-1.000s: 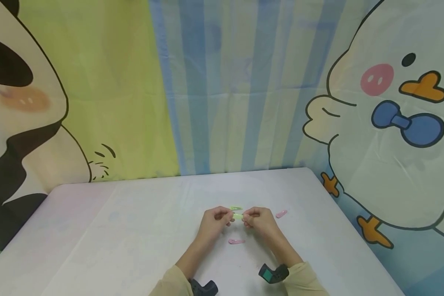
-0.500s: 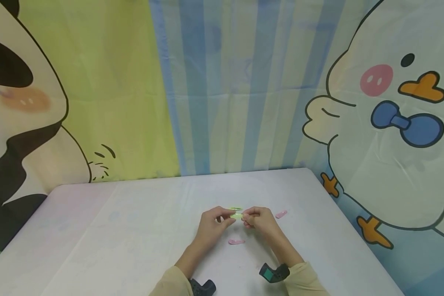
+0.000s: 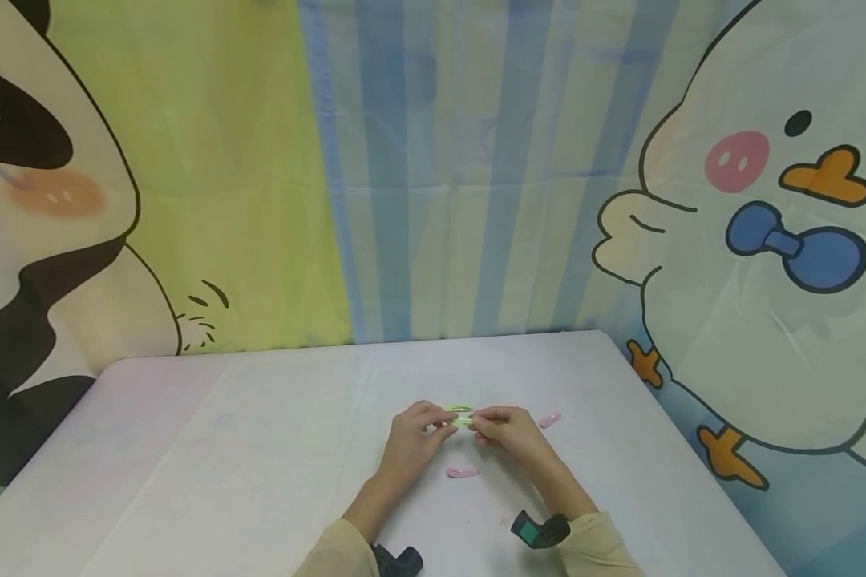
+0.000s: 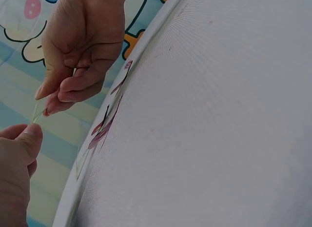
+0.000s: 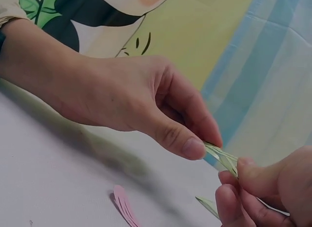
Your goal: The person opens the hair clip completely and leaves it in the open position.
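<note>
A pale green snap hair clip [image 3: 463, 421] is held above the table between both hands. My left hand [image 3: 413, 437] pinches one end of it with thumb and forefinger. The other end is pinched by my right hand [image 3: 511, 433]. In the right wrist view the clip's thin metal strips [image 5: 223, 159] show spread apart, and the left wrist view shows it edge-on as a narrow V. Just beyond the hands lies a second green hair clip [image 3: 459, 407]. One pink hair clip [image 3: 463, 473] lies between the forearms, another pink clip [image 3: 549, 420] beyond my right hand.
The white table [image 3: 260, 465] reaches back to a printed curtain [image 3: 447, 176] with cartoon animals at both sides. A dark device sits on each wrist, the right one [image 3: 540, 530] with a green patch. Beige sleeves [image 3: 597, 549] cover the forearms.
The left thumb and forefinger have straightened and shifted a little on the green clip. A gap now shows between its strips. The right hand keeps its pinch, and the clips on the table lie as before.
</note>
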Demonstrator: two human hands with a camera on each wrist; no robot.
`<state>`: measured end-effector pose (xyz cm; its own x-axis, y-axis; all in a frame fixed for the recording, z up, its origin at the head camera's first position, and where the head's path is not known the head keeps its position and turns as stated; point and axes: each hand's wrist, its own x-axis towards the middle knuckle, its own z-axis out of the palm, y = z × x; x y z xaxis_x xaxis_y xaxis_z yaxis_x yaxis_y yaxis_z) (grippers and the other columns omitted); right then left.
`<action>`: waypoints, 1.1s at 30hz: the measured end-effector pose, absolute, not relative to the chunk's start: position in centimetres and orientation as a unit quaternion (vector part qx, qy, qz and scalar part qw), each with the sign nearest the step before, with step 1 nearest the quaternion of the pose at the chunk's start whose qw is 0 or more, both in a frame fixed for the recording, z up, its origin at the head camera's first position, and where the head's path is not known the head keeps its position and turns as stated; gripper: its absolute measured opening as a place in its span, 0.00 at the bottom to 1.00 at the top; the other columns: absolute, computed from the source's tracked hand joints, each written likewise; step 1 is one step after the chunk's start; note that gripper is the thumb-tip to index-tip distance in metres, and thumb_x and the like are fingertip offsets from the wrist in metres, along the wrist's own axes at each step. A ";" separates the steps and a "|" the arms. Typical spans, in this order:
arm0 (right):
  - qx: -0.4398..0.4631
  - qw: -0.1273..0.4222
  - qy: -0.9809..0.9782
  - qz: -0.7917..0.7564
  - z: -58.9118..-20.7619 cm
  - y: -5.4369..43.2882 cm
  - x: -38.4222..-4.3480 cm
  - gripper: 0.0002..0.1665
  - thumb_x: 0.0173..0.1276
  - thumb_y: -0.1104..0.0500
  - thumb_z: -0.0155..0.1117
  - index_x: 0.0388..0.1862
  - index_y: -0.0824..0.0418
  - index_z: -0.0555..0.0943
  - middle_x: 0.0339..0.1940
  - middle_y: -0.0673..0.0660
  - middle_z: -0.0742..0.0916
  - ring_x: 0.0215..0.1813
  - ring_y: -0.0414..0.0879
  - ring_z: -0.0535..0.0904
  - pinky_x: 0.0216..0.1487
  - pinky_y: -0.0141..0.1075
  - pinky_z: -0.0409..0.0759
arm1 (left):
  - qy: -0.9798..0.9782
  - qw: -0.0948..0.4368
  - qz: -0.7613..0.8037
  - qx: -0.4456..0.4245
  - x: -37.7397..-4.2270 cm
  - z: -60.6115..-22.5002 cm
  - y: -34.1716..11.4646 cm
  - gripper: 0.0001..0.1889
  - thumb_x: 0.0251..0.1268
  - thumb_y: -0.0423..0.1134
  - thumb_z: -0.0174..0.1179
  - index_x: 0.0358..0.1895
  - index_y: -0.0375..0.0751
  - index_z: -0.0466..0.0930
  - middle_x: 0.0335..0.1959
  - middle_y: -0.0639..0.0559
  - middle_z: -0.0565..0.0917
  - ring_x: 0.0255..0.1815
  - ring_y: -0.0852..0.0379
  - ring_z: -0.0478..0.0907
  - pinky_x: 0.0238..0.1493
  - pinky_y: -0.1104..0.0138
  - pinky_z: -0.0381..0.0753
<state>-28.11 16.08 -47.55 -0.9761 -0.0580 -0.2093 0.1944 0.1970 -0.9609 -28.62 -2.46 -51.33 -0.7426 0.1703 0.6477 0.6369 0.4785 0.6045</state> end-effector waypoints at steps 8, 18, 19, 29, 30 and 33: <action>-0.002 0.131 0.755 -0.643 -47.6 17.0 -28.4 0.24 0.65 0.54 0.65 0.52 0.70 0.78 0.42 0.59 0.87 0.36 0.40 0.81 0.42 0.30 0.81 | -0.814 0.269 -0.457 -0.237 -28.6 -51.3 -2.5 0.08 0.49 0.36 0.72 0.35 0.46 0.88 0.29 0.60 0.84 0.30 0.66 0.78 0.32 0.72 0.76; -0.047 0.066 0.799 -0.596 -47.8 17.0 -28.3 0.13 0.61 0.60 0.68 0.44 0.62 0.83 0.36 0.59 0.86 0.32 0.45 0.80 0.38 0.32 0.81 | -0.795 0.261 -0.506 -0.209 -28.6 -51.1 -2.4 0.08 0.48 0.37 0.72 0.34 0.48 0.88 0.29 0.62 0.85 0.28 0.69 0.78 0.30 0.69 0.76; -0.046 0.056 0.805 -0.588 -47.8 17.0 -28.3 0.12 0.60 0.60 0.68 0.43 0.61 0.84 0.35 0.59 0.86 0.31 0.46 0.79 0.37 0.33 0.80 | -0.795 0.258 -0.509 -0.207 -28.6 -51.0 -2.3 0.08 0.48 0.37 0.72 0.34 0.48 0.88 0.29 0.62 0.85 0.28 0.69 0.78 0.30 0.69 0.76; -0.049 -0.021 0.847 -0.529 -47.8 16.5 -28.1 0.06 0.56 0.63 0.71 0.34 0.57 0.86 0.28 0.53 0.86 0.27 0.45 0.78 0.29 0.31 0.77 | -0.804 0.244 -0.505 -0.197 -28.5 -51.2 -2.3 0.09 0.49 0.37 0.72 0.36 0.48 0.88 0.29 0.62 0.85 0.29 0.69 0.78 0.32 0.71 0.75; -0.050 -0.026 0.849 -0.525 -47.8 16.5 -28.1 0.06 0.56 0.63 0.71 0.33 0.56 0.86 0.27 0.52 0.86 0.26 0.44 0.78 0.28 0.31 0.76 | -0.806 0.242 -0.504 -0.196 -28.5 -51.1 -2.4 0.09 0.49 0.36 0.72 0.36 0.47 0.88 0.29 0.62 0.85 0.29 0.69 0.78 0.32 0.71 0.75; -0.053 -0.036 0.857 -0.511 -48.0 16.5 -28.2 0.06 0.56 0.63 0.71 0.33 0.55 0.87 0.25 0.51 0.86 0.26 0.43 0.77 0.28 0.30 0.75 | -0.807 0.236 -0.505 -0.193 -28.4 -51.1 -2.4 0.08 0.50 0.35 0.71 0.36 0.47 0.88 0.29 0.62 0.85 0.30 0.69 0.77 0.32 0.71 0.76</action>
